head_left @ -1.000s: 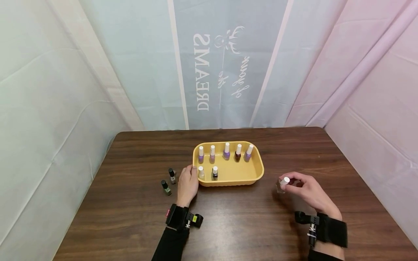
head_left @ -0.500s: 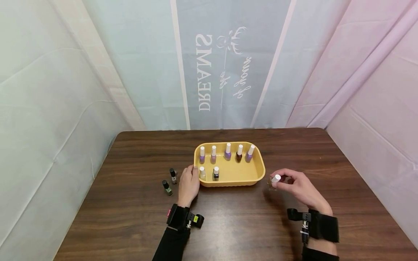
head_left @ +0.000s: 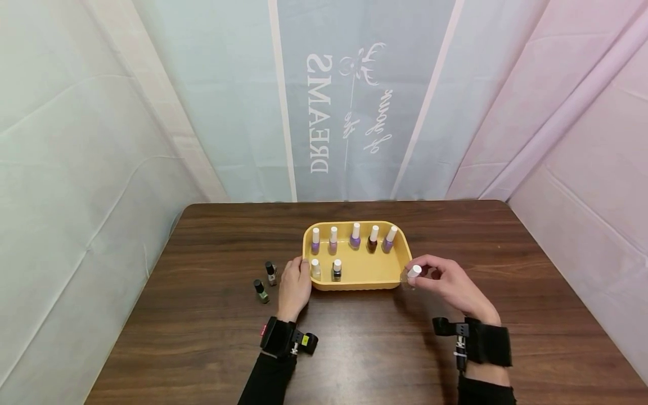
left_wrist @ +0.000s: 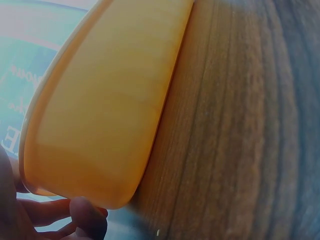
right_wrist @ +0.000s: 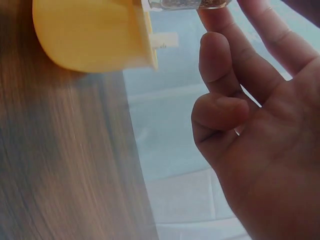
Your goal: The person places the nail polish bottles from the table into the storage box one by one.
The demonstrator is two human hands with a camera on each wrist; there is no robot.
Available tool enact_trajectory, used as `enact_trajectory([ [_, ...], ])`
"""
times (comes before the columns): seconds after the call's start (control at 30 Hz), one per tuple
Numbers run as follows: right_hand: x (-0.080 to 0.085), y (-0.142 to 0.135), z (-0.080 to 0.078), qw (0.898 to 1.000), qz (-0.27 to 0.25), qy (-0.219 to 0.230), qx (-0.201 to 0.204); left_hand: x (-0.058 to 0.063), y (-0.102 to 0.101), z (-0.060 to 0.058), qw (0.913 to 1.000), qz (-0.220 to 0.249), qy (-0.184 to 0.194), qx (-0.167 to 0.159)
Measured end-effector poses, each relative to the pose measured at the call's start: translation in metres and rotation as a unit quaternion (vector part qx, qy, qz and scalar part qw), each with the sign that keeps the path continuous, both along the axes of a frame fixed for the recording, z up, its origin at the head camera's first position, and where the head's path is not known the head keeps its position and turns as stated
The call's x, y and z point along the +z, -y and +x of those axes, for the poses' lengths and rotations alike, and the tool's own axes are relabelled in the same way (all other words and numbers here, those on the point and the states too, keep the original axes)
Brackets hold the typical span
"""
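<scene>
In the head view, my left hand (head_left: pixel 293 289) grips the near left corner of a yellow plastic tray (head_left: pixel 372 274). The left wrist view shows my thumb (left_wrist: pixel 87 218) against the tray's outer wall (left_wrist: pixel 100 110). Thumb and fingertips of my right hand (head_left: pixel 453 284) pinch a clear nail polish bottle (head_left: pixel 414 271) with a white cap, tilted beside the tray's right end. Only part of that bottle (right_wrist: pixel 175 4) shows at the top of the right wrist view. White-capped nail polish bottles stand in the tray: several along the back, including a dark one (head_left: pixel 372 239), and two at front left.
Two black-capped nail polish bottles, one clear (head_left: pixel 270 274) and one green (head_left: pixel 261 291), are on the brown wooden table (head_left: pixel 212 337) left of my left hand. Printed cloth (head_left: pixel 349 101) hangs behind the table, with pale cloth at both sides.
My right hand has moved left across the table, bringing the pinched bottle up to the tray's right end. The left hand stays at the tray's corner.
</scene>
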State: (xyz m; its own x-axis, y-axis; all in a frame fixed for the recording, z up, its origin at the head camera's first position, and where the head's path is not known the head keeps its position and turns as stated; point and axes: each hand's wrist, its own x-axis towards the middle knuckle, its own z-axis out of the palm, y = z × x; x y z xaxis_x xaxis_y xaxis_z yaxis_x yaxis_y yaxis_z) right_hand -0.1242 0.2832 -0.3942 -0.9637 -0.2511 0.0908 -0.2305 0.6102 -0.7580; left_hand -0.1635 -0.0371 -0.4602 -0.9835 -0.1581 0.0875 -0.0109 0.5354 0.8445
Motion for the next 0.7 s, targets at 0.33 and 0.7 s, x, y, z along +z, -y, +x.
enact_trajectory([
  [0.33,0.007,0.018,-0.005,1.000,-0.014,-0.003,0.016,0.001,0.000,0.000,1.0000,0.004,0.006,0.002],
  [0.7,-0.002,0.031,-0.021,1.000,-0.026,0.000,0.011,0.001,0.000,0.000,0.9999,0.009,0.006,0.003],
])
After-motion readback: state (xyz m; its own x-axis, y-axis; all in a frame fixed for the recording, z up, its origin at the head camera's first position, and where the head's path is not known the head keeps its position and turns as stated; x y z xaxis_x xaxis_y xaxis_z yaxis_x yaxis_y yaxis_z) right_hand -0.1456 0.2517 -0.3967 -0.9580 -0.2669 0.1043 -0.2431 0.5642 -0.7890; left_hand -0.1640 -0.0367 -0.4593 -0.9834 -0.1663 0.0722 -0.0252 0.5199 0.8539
